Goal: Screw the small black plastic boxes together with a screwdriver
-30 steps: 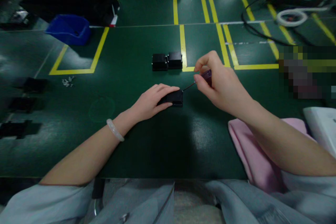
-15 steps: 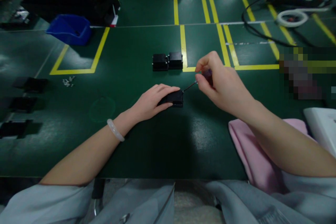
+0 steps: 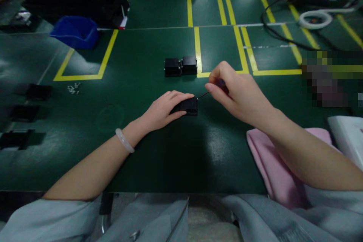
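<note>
Black housing (image 3: pixel 189 104) lies at frame centre on the green table (image 3: pixel 159 159). Left hand (image 3: pixel 163 109): fingers clamped over the housing's left part. Right hand (image 3: pixel 241 92), right of centre: fingers closed around a screwdriver (image 3: pixel 222 84), its tip at the housing's upper-right corner. 2 black units (image 3: pixel 188 65) sit side by side above centre; small metal parts (image 3: pixel 73 89) lie at left.

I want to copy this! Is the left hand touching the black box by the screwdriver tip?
Touching. The head view shows the left hand over the black box, finger and thumb along its edges.
</note>
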Available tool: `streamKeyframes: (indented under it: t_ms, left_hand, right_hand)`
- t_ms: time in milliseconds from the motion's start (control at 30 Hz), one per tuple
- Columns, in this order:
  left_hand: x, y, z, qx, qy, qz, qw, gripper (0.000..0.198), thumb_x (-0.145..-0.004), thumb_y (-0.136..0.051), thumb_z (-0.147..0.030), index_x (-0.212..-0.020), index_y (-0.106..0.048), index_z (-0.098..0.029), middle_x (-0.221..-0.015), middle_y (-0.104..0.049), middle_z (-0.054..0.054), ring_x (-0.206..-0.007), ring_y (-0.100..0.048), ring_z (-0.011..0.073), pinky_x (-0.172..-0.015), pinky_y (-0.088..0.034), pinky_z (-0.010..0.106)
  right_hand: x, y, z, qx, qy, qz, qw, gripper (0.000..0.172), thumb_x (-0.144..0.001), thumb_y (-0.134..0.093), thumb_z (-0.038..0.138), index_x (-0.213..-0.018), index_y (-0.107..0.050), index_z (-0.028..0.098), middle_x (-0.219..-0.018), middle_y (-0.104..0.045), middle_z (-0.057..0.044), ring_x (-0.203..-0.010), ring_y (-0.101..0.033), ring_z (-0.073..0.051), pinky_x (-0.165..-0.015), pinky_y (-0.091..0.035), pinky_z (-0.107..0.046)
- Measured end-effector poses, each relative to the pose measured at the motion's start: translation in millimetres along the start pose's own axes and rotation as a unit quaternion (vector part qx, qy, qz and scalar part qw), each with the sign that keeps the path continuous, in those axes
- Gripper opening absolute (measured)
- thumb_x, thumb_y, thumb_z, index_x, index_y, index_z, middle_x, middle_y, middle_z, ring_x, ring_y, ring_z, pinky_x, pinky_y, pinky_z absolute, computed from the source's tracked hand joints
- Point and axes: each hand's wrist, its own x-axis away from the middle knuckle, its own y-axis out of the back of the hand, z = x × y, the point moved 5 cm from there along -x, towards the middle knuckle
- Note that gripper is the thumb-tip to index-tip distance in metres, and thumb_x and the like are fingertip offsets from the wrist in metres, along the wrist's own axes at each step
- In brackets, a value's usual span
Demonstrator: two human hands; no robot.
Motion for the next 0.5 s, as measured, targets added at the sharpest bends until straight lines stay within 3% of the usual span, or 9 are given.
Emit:
streamKeyframes:
  t_ms: [100,300,500]
  left_hand:
    - [0.0,-0.2,0.1,0.001,-0.001,-0.001,1.000,0.049,-0.100,-0.054,-0.030,-0.147,-0.042,-0.023,-0.136,-0.054,0.009,-0.123,-0.052,0.0248,-0.104,-0.044,0.041]
    - [0.2,-0.2,0.0,0.003,-0.003,-0.003,1.000,0.049,-0.100,-0.054,-0.031,-0.147,-0.041,-0.024,-0.136,-0.054,0.009,-0.123,-0.052,0.0249,-0.104,-0.044,0.041]
    - [0.6,-0.1,0.6,0.003,0.001,0.001,1.000,0.049,-0.100,-0.053,-0.031,-0.147,-0.041,-0.024,-0.136,-0.054,0.009,-0.123,-0.052,0.0255,-0.104,-0.045,0.042]
  right_hand:
    - [0.6,0.4,0.2,0.002,-0.003,-0.004,1.000,0.014,-0.096,-0.047,0.034,-0.096,-0.051,0.020,-0.072,-0.057,0.002,-0.059,-0.053,-0.011,-0.056,-0.033,-0.026]
    - [-0.3,-0.3,-1.3,-0.008,-0.011,0.014,1.000,0.019,-0.093,-0.044,0.026,-0.110,-0.049,0.020,-0.086,-0.064,-0.002,-0.067,-0.059,-0.013,-0.059,-0.038,-0.027]
    - [0.4,0.6,1.6,0.005,-0.001,0.011,1.000,0.014,-0.096,-0.046,0.033,-0.098,-0.052,0.020,-0.075,-0.059,0.001,-0.061,-0.054,-0.011,-0.057,-0.034,-0.025]
